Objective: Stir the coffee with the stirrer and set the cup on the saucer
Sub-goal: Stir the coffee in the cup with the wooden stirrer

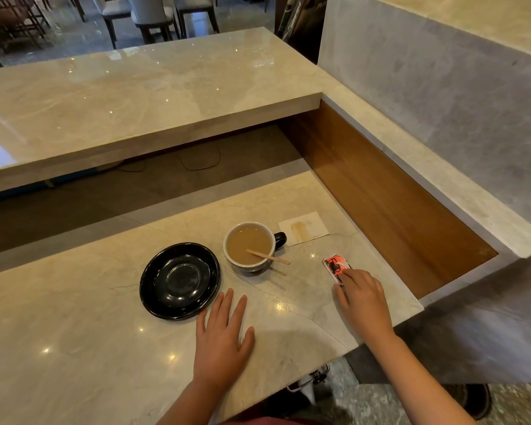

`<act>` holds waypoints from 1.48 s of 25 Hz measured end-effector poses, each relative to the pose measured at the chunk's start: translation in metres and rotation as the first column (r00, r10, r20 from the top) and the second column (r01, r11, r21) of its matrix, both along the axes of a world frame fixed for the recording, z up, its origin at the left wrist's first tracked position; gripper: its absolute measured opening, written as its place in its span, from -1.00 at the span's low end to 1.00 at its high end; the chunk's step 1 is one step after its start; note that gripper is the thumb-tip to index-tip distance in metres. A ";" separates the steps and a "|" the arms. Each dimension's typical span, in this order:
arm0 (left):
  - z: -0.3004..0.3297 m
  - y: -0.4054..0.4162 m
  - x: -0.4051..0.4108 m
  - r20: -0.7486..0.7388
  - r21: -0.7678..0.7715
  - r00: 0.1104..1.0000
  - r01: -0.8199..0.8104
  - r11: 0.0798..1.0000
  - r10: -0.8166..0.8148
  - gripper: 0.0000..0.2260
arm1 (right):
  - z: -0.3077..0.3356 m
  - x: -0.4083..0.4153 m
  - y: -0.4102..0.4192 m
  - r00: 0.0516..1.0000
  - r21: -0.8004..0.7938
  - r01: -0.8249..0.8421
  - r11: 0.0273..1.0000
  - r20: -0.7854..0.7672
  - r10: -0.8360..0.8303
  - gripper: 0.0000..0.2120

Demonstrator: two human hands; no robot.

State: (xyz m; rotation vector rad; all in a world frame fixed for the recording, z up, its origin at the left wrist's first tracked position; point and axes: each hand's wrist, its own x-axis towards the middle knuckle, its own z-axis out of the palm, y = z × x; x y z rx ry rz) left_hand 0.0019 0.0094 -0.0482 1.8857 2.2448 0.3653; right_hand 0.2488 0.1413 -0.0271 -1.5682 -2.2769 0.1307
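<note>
A cup (249,265) with a white inside and dark handle stands on the marble counter, full of light brown coffee. A thin wooden stirrer (269,257) leans in it, its end sticking out over the right rim. The empty black saucer (178,308) lies just left of the cup, apart from it. My left hand (223,342) rests flat on the counter, fingers spread, in front of the saucer and cup. My right hand (360,297) lies to the right of the cup, fingertips touching a small red and white packet (334,265).
A stained white paper napkin (304,228) lies behind the cup. A raised marble counter (135,96) runs across the back, a wooden panel and marble ledge wall off the right side. The lower counter's edge ends close to the right of my right hand.
</note>
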 end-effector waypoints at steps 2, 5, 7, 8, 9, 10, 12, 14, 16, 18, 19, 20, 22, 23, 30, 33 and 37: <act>0.000 0.000 -0.001 -0.002 0.003 1.000 0.000 1.000 0.000 -0.48 | 0.005 -0.001 0.001 1.000 -0.009 0.003 1.000 -0.004 -0.003 -0.89; 0.001 0.000 0.000 0.003 0.021 1.000 0.002 1.000 -0.002 -0.48 | 0.021 -0.010 0.003 0.995 0.009 0.019 1.000 -0.093 -0.018 -0.80; 0.001 0.000 0.000 0.008 0.022 1.000 0.004 1.000 -0.004 -0.48 | 0.035 -0.025 0.002 0.982 -0.002 -0.056 0.998 -0.178 0.054 -0.67; 0.000 0.000 0.000 0.011 0.025 1.000 0.005 1.000 -0.005 -0.48 | 0.042 -0.035 0.001 0.971 -0.016 -0.130 0.991 -0.206 0.124 -0.62; 0.000 0.000 -0.001 0.013 0.027 1.000 0.004 1.000 -0.004 -0.48 | 0.048 -0.046 0.000 0.958 -0.044 -0.207 0.977 -0.211 0.193 -0.57; 0.000 0.000 -0.001 0.014 0.026 1.000 0.001 1.000 -0.002 -0.48 | 0.052 -0.057 0.000 0.949 -0.093 -0.266 0.960 -0.199 0.243 -0.53; -0.002 -0.001 -0.002 0.017 0.028 1.000 -0.003 1.000 0.002 -0.49 | 0.057 -0.075 0.001 0.945 -0.179 -0.310 0.934 -0.168 0.281 -0.53; -0.004 -0.001 -0.002 0.026 0.037 1.000 -0.002 0.999 0.001 -0.49 | 0.059 -0.088 0.002 0.942 -0.145 -0.303 0.942 -0.197 0.273 -0.67; -0.006 -0.002 -0.002 0.030 0.043 1.000 -0.004 0.999 0.003 -0.49 | 0.062 -0.096 0.002 0.929 -0.063 -0.294 0.954 -0.252 0.270 -0.83; -0.007 -0.002 -0.002 0.022 0.043 1.000 -0.005 0.999 0.004 -0.48 | 0.065 -0.103 0.003 0.907 -0.024 -0.283 0.959 -0.331 0.260 -0.90; -0.008 -0.002 -0.002 0.020 0.044 1.000 -0.006 0.999 0.005 -0.48 | 0.067 -0.107 0.004 0.887 -0.030 -0.272 0.962 -0.396 0.239 -0.91; -0.008 -0.002 -0.002 0.020 0.043 1.000 -0.008 0.999 0.007 -0.48 | 0.069 -0.112 0.007 0.857 -0.048 -0.262 0.964 -0.472 0.209 -0.91; -0.010 -0.002 -0.002 0.018 0.035 1.000 -0.015 0.999 0.014 -0.48 | 0.072 -0.121 0.013 0.790 -0.105 -0.251 0.962 -0.597 0.141 -0.89; -0.010 -0.002 -0.002 0.015 0.029 1.000 -0.020 0.999 0.019 -0.48 | 0.073 -0.125 0.016 0.770 -0.150 -0.247 0.957 -0.631 0.100 -0.88; -0.009 0.000 -0.002 0.018 0.016 1.000 -0.022 1.000 0.021 -0.48 | 0.083 -0.139 0.039 0.743 -0.249 -0.262 0.932 -0.669 0.030 -0.86; -0.009 -0.001 -0.002 0.019 0.023 1.000 -0.018 1.000 0.018 -0.49 | 0.084 -0.126 0.051 0.791 -0.206 -0.252 0.945 -0.607 0.079 -0.87; -0.010 0.000 -0.002 0.010 0.014 1.000 -0.020 1.000 0.020 -0.49 | 0.083 -0.104 0.052 0.849 -0.162 -0.271 0.949 -0.505 0.156 -0.89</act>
